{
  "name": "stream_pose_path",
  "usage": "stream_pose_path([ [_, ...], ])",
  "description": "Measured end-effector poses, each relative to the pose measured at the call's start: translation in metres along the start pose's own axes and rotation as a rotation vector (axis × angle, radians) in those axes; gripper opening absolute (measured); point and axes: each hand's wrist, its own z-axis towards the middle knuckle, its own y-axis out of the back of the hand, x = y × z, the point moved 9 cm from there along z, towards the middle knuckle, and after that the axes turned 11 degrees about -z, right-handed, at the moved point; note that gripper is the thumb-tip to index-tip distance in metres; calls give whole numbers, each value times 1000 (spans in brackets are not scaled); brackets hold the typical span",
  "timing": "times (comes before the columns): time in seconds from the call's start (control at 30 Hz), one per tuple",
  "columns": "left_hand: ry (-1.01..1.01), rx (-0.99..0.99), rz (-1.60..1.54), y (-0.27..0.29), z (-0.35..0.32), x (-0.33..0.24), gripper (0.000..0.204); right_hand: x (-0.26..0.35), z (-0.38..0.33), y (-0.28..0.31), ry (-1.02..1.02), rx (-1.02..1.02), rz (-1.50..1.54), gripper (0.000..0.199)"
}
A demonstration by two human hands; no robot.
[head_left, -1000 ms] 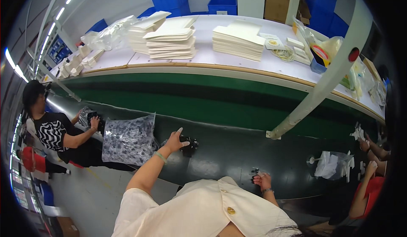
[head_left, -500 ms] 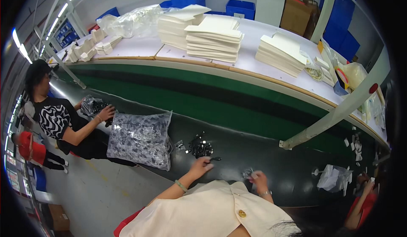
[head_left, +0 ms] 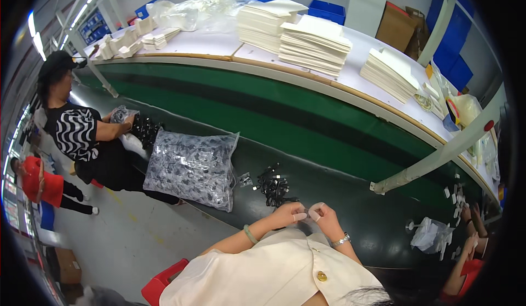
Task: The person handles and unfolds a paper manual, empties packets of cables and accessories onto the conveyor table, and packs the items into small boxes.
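A workroom with a grey floor (head_left: pixel 126 226) surrounds a long, dark, smooth desk (head_left: pixel 356 224), backed by a green panel (head_left: pixel 307 125) under a raised white shelf (head_left: pixel 213 50) with stacks of flat white card (head_left: pixel 315 46). A brown cardboard carton (head_left: pixel 68 266), on the floor far left of the fingers, bears a mark too small to read. The desk's far edge has a thin pale lip beyond the fingers; rightward its dark surface runs to a crumpled clear plastic bag (head_left: pixel 432 235). A slanting pale post (head_left: pixel 433 158) stands ahead and right of the fingers. The left hand (head_left: pixel 286 214), below a pale green bangle (head_left: pixel 250 234), and the right hand (head_left: pixel 327 218), below a metal-banded bracelet (head_left: pixel 341 240), meet close before the cream shirt (head_left: pixel 257 273), thumbs and fingers bent inward with small gaps, white coverings on some fingertips. Whether they grasp anything I cannot tell. The loose heap of black cables with silvery plug ends (head_left: pixel 274 190) lies just beyond the left fingers; a small clear packet (head_left: pixel 245 180) sits left of it, and farther left of the fingers is a large, plump, clear bag of grey-and-black pieces (head_left: pixel 192 169), near the desk's front edge.
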Motion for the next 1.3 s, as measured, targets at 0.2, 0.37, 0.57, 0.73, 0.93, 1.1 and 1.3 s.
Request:
stream_pose_path([
  [0.2,-276,-705,793,118,-35,-15,33,-73,2,-11,-151,16,207,5],
  [0.37,-59,-982,1350,202,-58,-15,30,-106,-9,-3,-222,-51,179,5],
  [0.57,553,-712,2070,246,-36,5,40,-145,-24,5,-326,-68,151,7],
  [0.73,789,-434,2116,257,-30,3,36,-152,-29,14,-375,-120,189,6],
  [0.93,1097,-287,2085,266,-32,4,46,-173,-37,9,-456,-113,259,6],
  [1.1,940,-462,2086,285,-26,9,59,-170,-29,1,-465,-52,196,8],
  [1.3,652,-725,1833,298,-33,21,56,-157,-23,0,-457,-44,175,9],
])
